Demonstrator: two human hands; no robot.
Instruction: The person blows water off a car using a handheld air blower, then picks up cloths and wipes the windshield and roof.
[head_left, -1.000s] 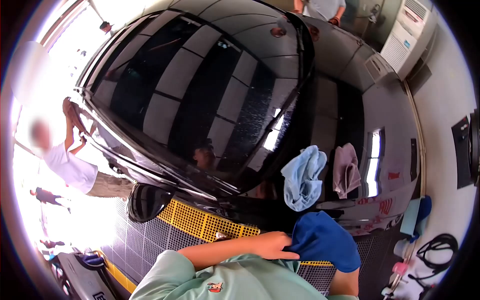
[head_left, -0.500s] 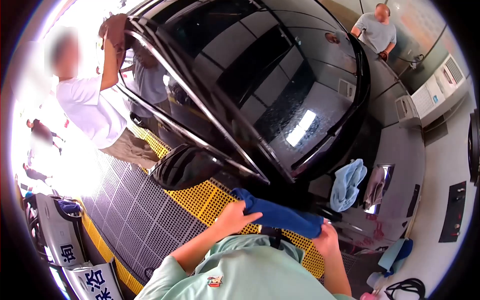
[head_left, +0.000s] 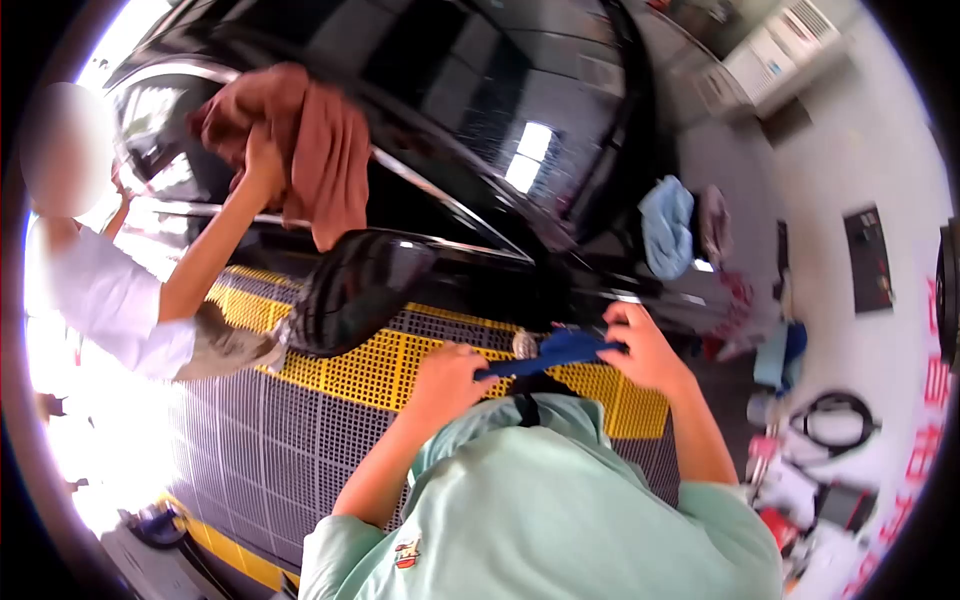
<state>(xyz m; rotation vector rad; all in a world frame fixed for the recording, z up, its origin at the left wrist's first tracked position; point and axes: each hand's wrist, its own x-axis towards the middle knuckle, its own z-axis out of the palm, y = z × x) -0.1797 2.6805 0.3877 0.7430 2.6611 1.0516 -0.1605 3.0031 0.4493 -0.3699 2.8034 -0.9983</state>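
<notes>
My left hand (head_left: 447, 378) and my right hand (head_left: 645, 347) each pinch one end of a dark blue cloth (head_left: 562, 348). It stretches between them in front of my body, seen nearly edge-on, with part of it hanging on the far side. Beyond my hands is a shiny black car (head_left: 470, 160). On its hood lie a crumpled light blue cloth (head_left: 667, 228) and, beside it, a greyish-brown cloth (head_left: 715, 225).
At the left, a co-worker (head_left: 120, 290) in a white shirt holds a reddish-brown towel (head_left: 310, 140) against the car's side window. The side mirror (head_left: 355, 290) juts out toward me. Yellow and grey grating (head_left: 350, 370) covers the floor. A coiled black hose (head_left: 838, 420) is at the right.
The view has turned, and the car sits further left. The co-worker's towel has come down from the roof to the side window. My blue cloth has gone from a bunched roll to a thinner, edge-on strip.
</notes>
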